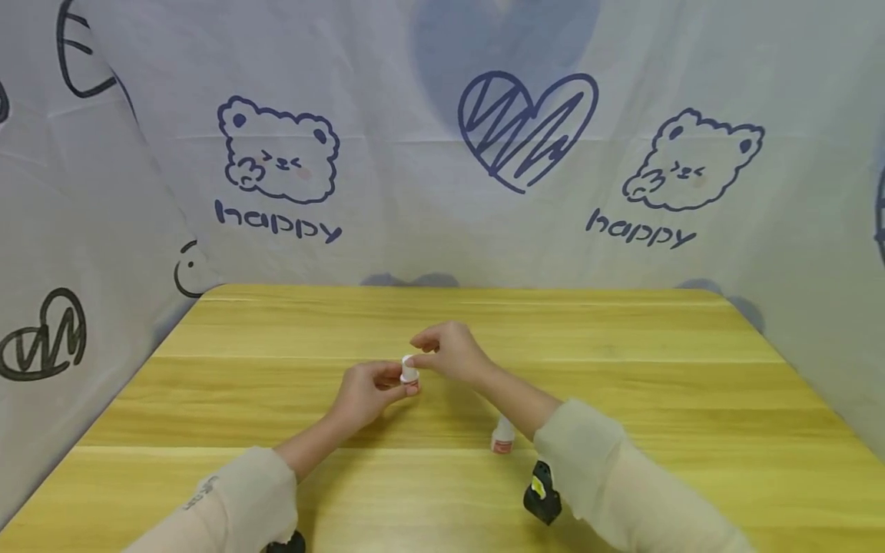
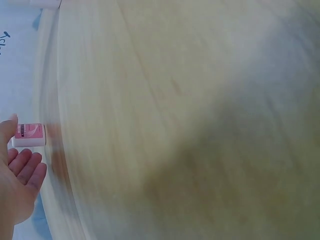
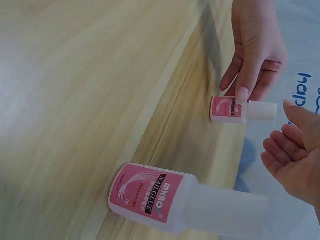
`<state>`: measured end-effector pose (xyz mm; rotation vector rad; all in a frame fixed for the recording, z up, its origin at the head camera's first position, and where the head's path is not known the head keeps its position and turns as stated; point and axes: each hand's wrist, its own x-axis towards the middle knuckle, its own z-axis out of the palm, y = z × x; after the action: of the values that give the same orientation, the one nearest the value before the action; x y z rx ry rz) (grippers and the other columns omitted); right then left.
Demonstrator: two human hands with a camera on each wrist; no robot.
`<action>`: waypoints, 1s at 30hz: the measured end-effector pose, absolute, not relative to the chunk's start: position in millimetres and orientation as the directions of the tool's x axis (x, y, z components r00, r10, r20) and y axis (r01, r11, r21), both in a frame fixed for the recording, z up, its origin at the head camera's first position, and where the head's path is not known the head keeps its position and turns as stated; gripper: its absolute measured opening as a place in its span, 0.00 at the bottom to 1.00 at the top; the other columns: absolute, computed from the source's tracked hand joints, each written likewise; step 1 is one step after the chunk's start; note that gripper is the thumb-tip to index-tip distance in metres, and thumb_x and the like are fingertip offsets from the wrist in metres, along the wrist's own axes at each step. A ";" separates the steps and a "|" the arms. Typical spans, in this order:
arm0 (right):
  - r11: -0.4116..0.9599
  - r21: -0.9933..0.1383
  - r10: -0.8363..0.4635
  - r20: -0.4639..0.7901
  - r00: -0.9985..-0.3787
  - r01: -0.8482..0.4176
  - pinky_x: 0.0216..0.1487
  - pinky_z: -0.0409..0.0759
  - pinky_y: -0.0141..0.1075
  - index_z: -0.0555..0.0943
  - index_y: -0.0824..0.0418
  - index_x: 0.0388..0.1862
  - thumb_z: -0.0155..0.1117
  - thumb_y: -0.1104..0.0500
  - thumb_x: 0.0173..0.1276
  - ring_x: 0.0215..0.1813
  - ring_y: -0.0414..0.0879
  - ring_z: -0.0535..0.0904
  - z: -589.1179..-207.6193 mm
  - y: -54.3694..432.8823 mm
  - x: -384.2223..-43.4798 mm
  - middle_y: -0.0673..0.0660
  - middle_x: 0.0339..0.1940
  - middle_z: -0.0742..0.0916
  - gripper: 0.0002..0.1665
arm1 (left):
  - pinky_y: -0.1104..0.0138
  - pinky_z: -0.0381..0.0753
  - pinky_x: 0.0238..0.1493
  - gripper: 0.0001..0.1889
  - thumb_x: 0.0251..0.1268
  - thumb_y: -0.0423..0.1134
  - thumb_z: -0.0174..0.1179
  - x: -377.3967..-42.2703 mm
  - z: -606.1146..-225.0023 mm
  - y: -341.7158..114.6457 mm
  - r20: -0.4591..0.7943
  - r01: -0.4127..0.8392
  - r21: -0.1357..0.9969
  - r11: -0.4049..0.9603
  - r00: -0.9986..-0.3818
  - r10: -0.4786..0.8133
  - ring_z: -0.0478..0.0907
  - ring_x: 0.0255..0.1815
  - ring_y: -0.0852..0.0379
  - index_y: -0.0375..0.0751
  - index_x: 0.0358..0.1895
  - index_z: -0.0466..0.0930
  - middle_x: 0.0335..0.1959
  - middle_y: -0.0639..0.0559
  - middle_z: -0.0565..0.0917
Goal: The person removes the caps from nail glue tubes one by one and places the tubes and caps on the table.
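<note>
Showing second bottle (image 1: 502, 441) upright, nearest; beyond it, pinching nail-glue bottle (image 3: 224, 108) upright over table (image 1: 276, 326) with left hand (image 1: 362, 398); poising right hand (image 1: 455, 353) beside white cap (image 3: 262, 111), thumb and fingers apart, holding nothing; apparently at cap-handling step, next move likely calling for thumb-and-finger closure on cap while steadying bottle; farthest, showing backdrop cloth (image 1: 397, 184) with printed bears (image 1: 280, 161)

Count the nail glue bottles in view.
2: one bottle in the left hand, the other bottle standing on the table, nearer the wearer. Others could be hidden.
</note>
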<state>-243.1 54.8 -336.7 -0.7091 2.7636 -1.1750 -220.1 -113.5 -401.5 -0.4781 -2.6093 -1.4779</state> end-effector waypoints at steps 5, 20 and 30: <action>0.608 -0.688 -0.435 0.128 -0.891 -0.396 0.46 0.81 0.36 0.83 0.68 0.45 0.69 0.60 0.58 0.45 0.50 0.82 -340.5 49.7 -244.9 0.62 0.44 0.87 0.17 | 0.69 0.84 0.36 0.14 0.53 0.37 0.67 -220.9 -403.0 -114.7 0.229 0.308 0.834 0.457 -0.948 0.221 0.85 0.35 0.51 0.33 0.42 0.84 0.39 0.41 0.86; 0.600 -0.693 -0.445 0.127 -0.886 -0.401 0.34 0.77 0.26 0.85 0.64 0.32 0.68 0.62 0.59 0.34 0.41 0.80 -345.8 44.2 -242.9 0.56 0.31 0.88 0.06 | 0.68 0.84 0.38 0.11 0.52 0.32 0.66 -218.9 -402.0 -112.3 0.222 0.293 0.841 0.455 -0.954 0.203 0.85 0.35 0.51 0.32 0.40 0.84 0.36 0.41 0.87; 0.603 -0.690 -0.444 0.126 -0.887 -0.400 0.33 0.77 0.25 0.85 0.64 0.31 0.67 0.62 0.59 0.32 0.41 0.80 -345.7 42.7 -242.8 0.56 0.30 0.88 0.05 | 0.68 0.84 0.37 0.10 0.53 0.32 0.66 -221.6 -405.8 -112.7 0.235 0.300 0.842 0.448 -0.952 0.195 0.85 0.36 0.51 0.33 0.39 0.85 0.35 0.41 0.87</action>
<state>-242.8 42.7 -345.7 -0.7269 2.7601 -1.1653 -221.6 -112.7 -405.8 -0.4429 -2.5833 -1.5353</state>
